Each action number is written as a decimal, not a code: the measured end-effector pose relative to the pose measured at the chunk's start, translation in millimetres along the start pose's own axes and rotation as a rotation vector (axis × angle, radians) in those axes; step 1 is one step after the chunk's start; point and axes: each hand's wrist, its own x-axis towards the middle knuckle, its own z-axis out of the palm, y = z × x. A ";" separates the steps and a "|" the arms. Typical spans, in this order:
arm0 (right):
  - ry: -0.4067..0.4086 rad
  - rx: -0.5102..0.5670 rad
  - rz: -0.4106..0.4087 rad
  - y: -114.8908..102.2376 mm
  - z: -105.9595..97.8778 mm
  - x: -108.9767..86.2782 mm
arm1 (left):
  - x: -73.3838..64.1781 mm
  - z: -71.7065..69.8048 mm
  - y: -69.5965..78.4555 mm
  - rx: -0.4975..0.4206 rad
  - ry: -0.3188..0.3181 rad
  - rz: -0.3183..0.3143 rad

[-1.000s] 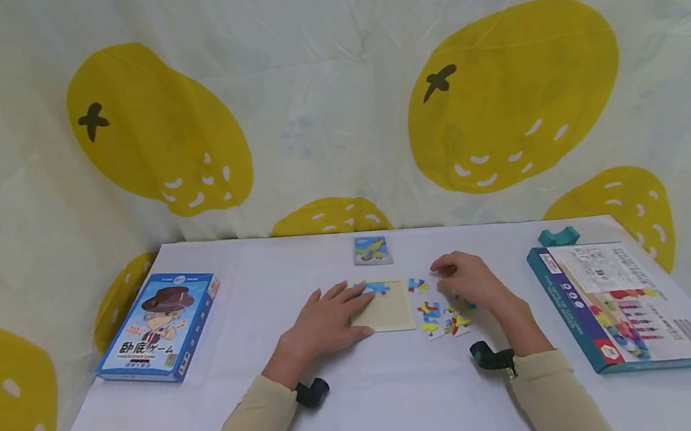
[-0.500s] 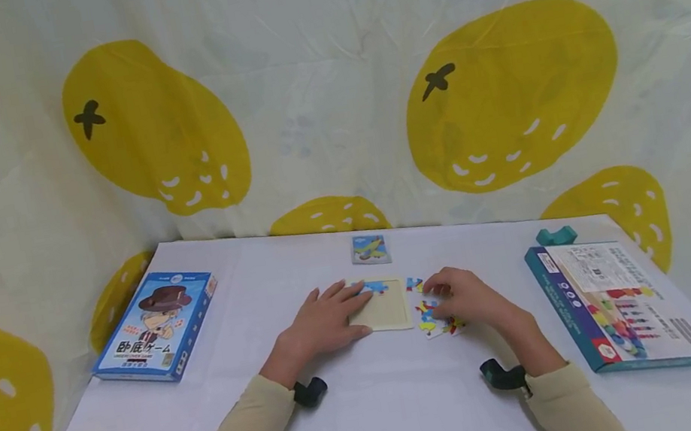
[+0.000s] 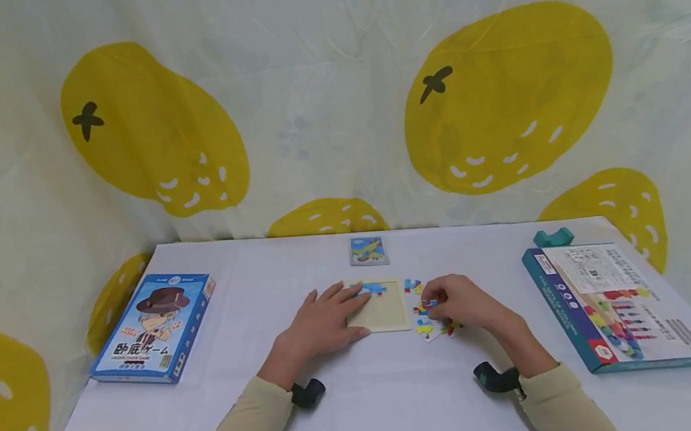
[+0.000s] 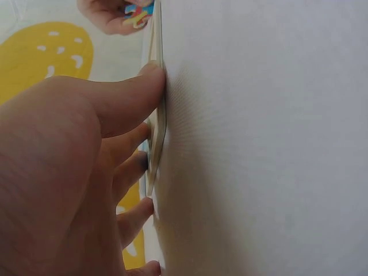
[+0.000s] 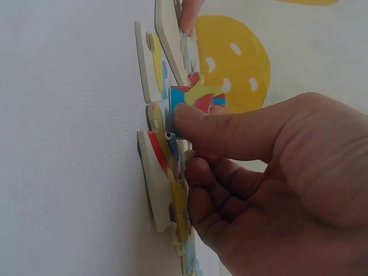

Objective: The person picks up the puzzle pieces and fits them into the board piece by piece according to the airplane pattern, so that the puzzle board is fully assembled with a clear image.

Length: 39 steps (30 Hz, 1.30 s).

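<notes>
My left hand [image 3: 324, 322] lies over the left side of a shallow wooden puzzle tray [image 3: 391, 316], fingers spread and fairly straight. In the left wrist view its thumb [image 4: 129, 95] presses on the tray's edge. Some blue joined pieces [image 3: 375, 288] fill part of the tray's top edge. To the right of the tray, my right hand [image 3: 467, 300] pinches a jigsaw piece [image 5: 198, 95] between thumb and fingers; it is blue, red and yellow. Loose jigsaw pieces [image 3: 425, 329] lie under and beside this hand, partly overlapping, some hidden by it.
A small picture card [image 3: 367, 251] with a yellow airplane lies behind the tray. At the left is a blue game box [image 3: 155, 327]; at the right, a larger flat box [image 3: 621, 306] with a teal object [image 3: 553, 238] behind it.
My right hand has come left and down over the loose pieces, and a jigsaw piece now shows in its pinch. My left hand stays on the tray.
</notes>
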 end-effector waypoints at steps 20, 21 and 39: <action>0.163 0.149 -0.020 -6.2 7.3 15.3 | 2.2 0.4 -0.1 0.010 -0.004 0.006; 0.181 0.162 -0.013 -5.2 8.8 17.3 | 1.7 0.4 -0.2 0.008 -0.004 0.003; 0.290 0.171 -0.045 -27.1 27.3 42.5 | 0.0 -2.8 0.4 -0.005 -0.001 0.003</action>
